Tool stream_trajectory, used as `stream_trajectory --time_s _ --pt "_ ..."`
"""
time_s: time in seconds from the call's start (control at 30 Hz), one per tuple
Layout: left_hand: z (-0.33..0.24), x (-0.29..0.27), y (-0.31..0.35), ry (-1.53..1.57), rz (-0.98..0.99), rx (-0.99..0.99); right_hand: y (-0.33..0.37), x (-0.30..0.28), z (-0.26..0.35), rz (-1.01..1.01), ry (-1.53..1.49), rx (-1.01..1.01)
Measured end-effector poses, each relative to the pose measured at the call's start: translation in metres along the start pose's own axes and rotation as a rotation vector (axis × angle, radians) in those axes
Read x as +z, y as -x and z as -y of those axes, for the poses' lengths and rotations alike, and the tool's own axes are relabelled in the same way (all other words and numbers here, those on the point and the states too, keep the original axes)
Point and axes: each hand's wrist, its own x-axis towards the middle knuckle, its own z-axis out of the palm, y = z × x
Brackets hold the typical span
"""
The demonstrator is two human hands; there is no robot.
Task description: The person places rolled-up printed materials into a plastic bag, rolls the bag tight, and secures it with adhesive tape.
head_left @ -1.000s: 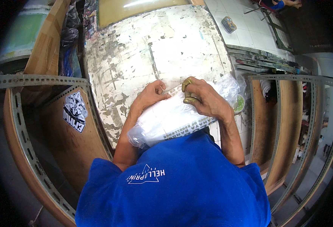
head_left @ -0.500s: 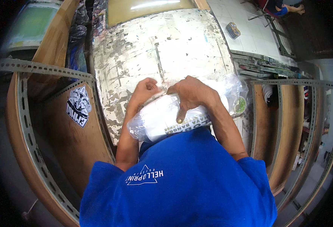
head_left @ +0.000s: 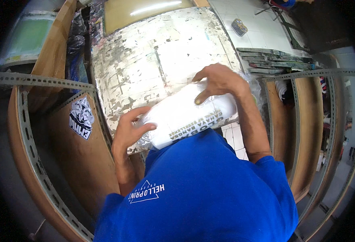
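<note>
A white bundle [head_left: 193,119] with printed lettering on its near side, rolled or folded in a clear plastic bag, lies aslant at the near edge of a paint-worn white table [head_left: 127,74], close against my blue shirt. At its left end, my left hand [head_left: 132,128] grips the crinkled plastic between thumb and fingers. My right hand [head_left: 222,84] is curled over the far right part of the bundle, its thumb on the white surface and its fingers at the far edge. The bag's right end is partly hidden behind my right wrist.
A framed yellowish screen [head_left: 145,12] lies at the table's far end. Metal-edged wooden shelving stands on both sides, a stickered board [head_left: 86,157] at left. Stacked paint-stained strips [head_left: 274,60] are at right, and a small patterned object [head_left: 239,27] sits on the tiled floor.
My left hand has moved left and nearer, from the bundle's far edge to its left end. My right hand has shifted right. The bundle is now tilted, right end farther away.
</note>
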Motion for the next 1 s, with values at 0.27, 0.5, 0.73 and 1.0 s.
stream_trajectory --time_s 0.27,0.5,0.73,1.0 --pt "0.034 0.030 0.041 -0.040 -0.364 0.294 0.058 0.004 -0.079 -0.268 -0.430 -0.088" --pt "0.094 0.043 0.039 0.642 -0.241 -0.019 0.039 0.039 -0.115 -0.225 -0.890 -0.086" --pt "0.066 0.025 0.041 0.506 -0.225 0.055 0.058 0.052 -0.121 -0.496 -0.913 -0.106" --pt "0.074 0.000 0.038 0.400 -0.148 -0.021 0.118 0.076 -0.126 -0.841 -1.096 0.049"
